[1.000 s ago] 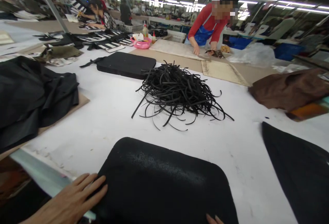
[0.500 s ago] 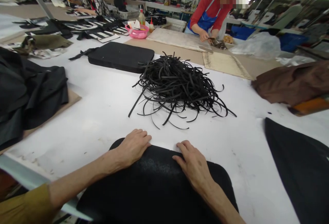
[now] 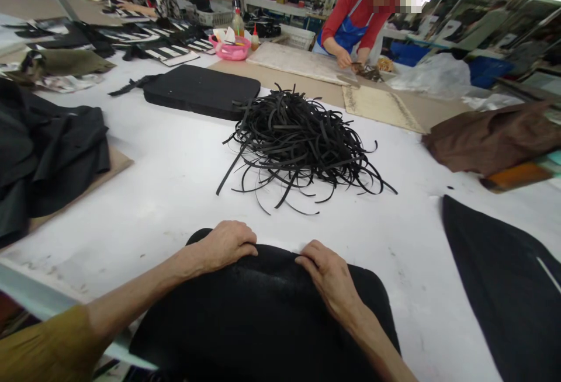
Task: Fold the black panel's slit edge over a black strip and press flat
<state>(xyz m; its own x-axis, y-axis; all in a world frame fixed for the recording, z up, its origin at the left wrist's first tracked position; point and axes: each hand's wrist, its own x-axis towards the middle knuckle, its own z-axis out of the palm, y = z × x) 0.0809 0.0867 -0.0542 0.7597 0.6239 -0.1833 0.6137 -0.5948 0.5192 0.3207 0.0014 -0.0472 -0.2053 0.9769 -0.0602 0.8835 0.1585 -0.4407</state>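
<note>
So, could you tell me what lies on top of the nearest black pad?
The left hand and right hand, fingers curled over the far edge of the black pad. Their fingertips and the white table beneath it are covered.

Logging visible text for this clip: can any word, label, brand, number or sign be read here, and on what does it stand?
No text can be read in this picture.
Black pad, its far edge under the curled left hand and right hand: plain, no print.
Bottle behind the pink bowl: any label is too small and blurred to read.
Black-and-white pieces: stripes, not letters.
</note>
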